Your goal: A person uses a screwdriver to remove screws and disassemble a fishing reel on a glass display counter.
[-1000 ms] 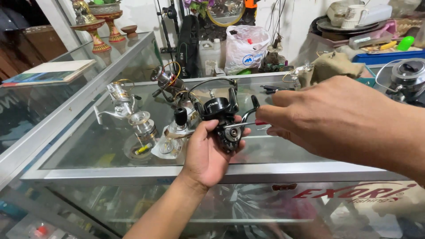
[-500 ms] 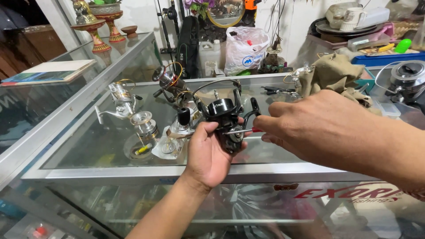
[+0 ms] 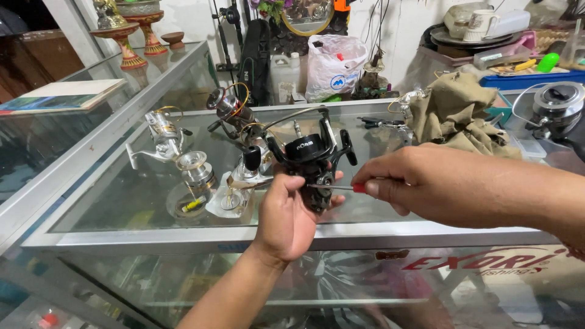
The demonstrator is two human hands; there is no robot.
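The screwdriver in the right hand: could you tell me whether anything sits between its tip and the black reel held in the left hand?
Nothing visible does. The right hand holds the screwdriver level, and its thin shaft runs straight across open air to the side of the black reel, which the left hand grips from below. The left hand's fingers lie clear of the shaft.

Black spinning reel (image 3: 312, 159), held up over the glass counter, spool end facing away, bail wire arched across the top, body low in the grip. Thin screwdriver (image 3: 341, 187) (red handle, mostly hidden) lies level, tip touching the reel's side.
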